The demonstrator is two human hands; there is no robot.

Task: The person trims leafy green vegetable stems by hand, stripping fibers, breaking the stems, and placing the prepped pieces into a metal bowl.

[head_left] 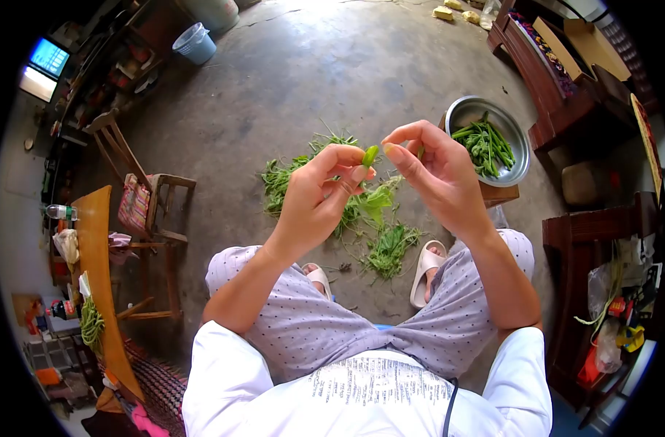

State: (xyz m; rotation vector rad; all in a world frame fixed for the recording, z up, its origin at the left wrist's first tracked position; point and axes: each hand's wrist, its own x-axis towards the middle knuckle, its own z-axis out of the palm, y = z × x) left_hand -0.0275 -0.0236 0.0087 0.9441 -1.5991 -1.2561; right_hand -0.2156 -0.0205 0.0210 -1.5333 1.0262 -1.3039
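Observation:
My left hand (321,186) pinches a small bright green leaf piece (370,155) between thumb and forefinger, above the floor between my knees. Close by on the right, my right hand (438,164) has its thumb and forefinger tips together; a bit of green shows behind its fingers, and what it holds I cannot make out. Below both hands a loose heap of leafy green stalks (278,186) is spread on the floor, with a smaller clump (391,251) nearer my feet. A metal basin (523,149) holding green stems and leaves (485,149) stands to the right of my right hand.
The basin sits on a brown box-like support (501,194). At left are a wooden chair (154,189) and a wooden table (96,247). A blue bucket (195,45) stands far left on the concrete floor (289,80). Dark red wooden furniture (565,120) lines the right.

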